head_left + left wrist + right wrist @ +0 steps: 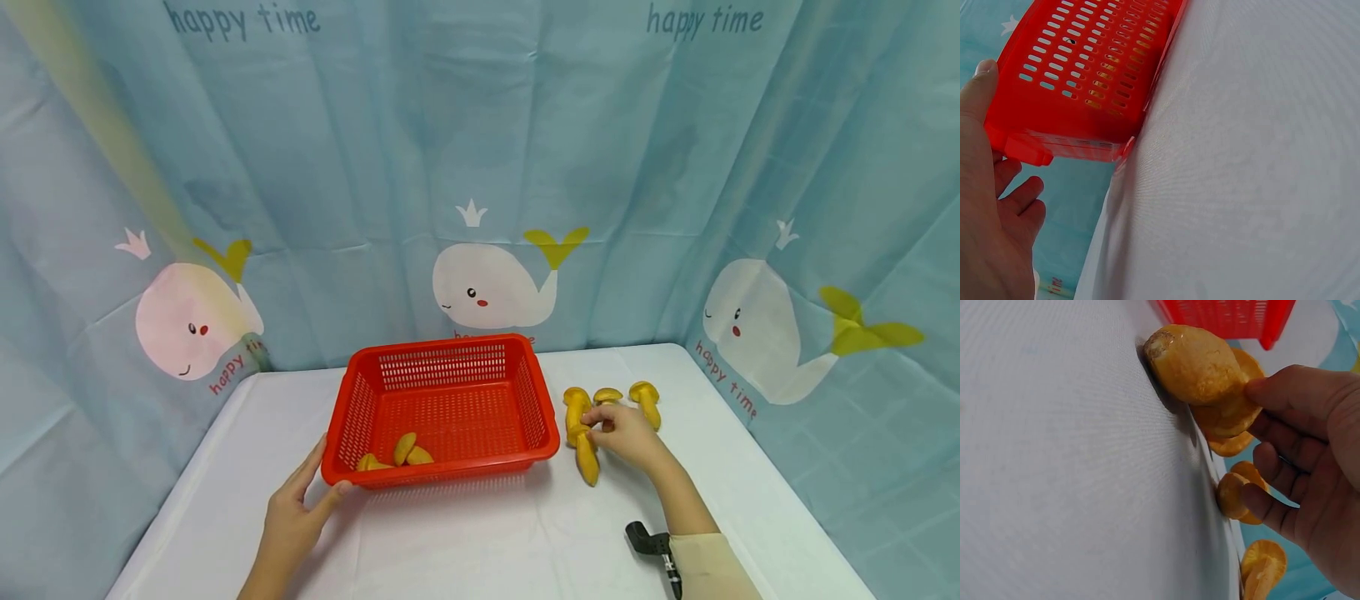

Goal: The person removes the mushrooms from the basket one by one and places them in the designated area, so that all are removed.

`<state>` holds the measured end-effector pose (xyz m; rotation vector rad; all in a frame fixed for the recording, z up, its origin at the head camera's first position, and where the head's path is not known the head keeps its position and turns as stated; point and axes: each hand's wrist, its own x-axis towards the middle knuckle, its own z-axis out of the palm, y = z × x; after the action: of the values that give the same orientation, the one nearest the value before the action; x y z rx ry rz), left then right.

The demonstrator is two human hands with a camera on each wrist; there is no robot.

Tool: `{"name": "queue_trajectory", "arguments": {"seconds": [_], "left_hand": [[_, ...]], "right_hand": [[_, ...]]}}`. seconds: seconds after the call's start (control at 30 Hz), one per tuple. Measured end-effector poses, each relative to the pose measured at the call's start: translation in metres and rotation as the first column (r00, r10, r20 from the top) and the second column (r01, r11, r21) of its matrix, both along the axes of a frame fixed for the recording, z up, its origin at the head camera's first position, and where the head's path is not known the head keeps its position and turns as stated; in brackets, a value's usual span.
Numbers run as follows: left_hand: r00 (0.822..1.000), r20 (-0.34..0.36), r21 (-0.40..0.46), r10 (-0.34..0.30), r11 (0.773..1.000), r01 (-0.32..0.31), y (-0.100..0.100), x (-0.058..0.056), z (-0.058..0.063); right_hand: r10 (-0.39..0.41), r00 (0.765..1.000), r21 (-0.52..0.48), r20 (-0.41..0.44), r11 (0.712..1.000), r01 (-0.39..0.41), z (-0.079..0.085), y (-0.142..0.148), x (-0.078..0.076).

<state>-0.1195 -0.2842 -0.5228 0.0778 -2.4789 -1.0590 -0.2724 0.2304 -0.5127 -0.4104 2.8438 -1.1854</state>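
A red plastic basket (442, 472) with slotted walls stands on the table. My left hand (291, 521) grips its near left corner, thumb and fingers at the rim (1013, 134). To the right of the basket, my right hand (626, 433) pinches the cap of a yellow mushroom (588, 464) between thumb and forefinger. That mushroom's thick stem (1194, 365) points toward the near side and appears to lie on the cloth. Just behind it is another mushroom (576, 402). Two more, a mushroom (607, 394) partly hidden by my hand and a mushroom (647, 402), lie farther right.
Inside the basket, several yellow mushrooms (405, 447) sit at the near left, partly hidden by the wall. A black pipe-shaped object (647, 540) is by my right sleeve. White cloth (450, 542) covers the table, and a blue whale-print curtain (360, 167) encloses its back and sides.
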Motion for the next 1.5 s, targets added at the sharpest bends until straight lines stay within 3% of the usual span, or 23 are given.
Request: {"name": "queue_trajectory", "arguments": {"seconds": [0.3, 0.9, 1.5], "left_hand": [[1.0, 0.005, -0.004, 0.005, 1.0, -0.005, 0.001, 0.001, 0.0], [0.999, -0.029, -0.007, -0.022, 1.0, 0.021, 0.001, -0.001, -0.002], [1.0, -0.01, -0.014, -0.006, 1.0, 0.006, 0.001, 0.0, 0.003]], "right_hand": [[-0.005, 0.999, 0.0, 0.049, 1.0, 0.005, -0.001, 0.001, 0.0], [0.0, 0.999, 0.041, 0.054, 0.999, -0.002, -0.003, 0.003, -0.001], [0.037, 0.999, -0.008, -0.009, 0.999, -0.037, 0.024, -0.002, 0.007]]}}
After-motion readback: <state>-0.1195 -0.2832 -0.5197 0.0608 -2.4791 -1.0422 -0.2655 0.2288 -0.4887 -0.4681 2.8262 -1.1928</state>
